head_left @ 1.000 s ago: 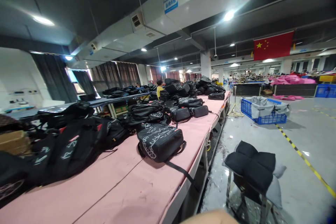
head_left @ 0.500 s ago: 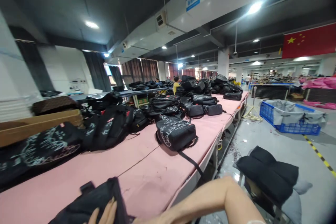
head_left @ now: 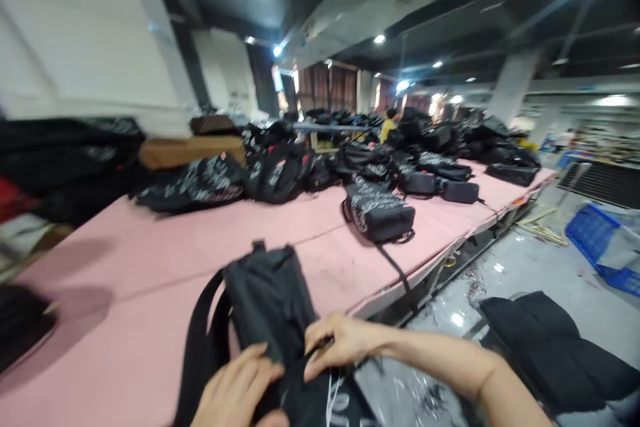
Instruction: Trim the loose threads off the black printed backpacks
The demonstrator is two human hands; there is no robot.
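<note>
A black backpack (head_left: 270, 300) with white line drawings lies at the near edge of the table in front of me, its straps spread to the left. My left hand (head_left: 240, 383) rests on it, fingers stretched over the fabric and thumb apart. Closed in a pinch, my right hand (head_left: 340, 343) grips a dark bit of the same backpack near its opening edge; whether that is a zipper pull or fabric is too blurred to tell. The backpack's lower part runs out of view at the bottom.
Another printed backpack (head_left: 377, 210) lies farther along the pink table (head_left: 150, 267), with several black bags piled behind it. A cardboard box (head_left: 193, 152) stands back left. To the right are a black cushioned seat (head_left: 560, 353) and a blue crate (head_left: 593, 233). A person in yellow (head_left: 387, 127) is far off.
My view has swung left and down. The near backpack shows more fully now, and my right hand, earlier mostly out of sight, is pinching it. My left hand stays on the backpack.
</note>
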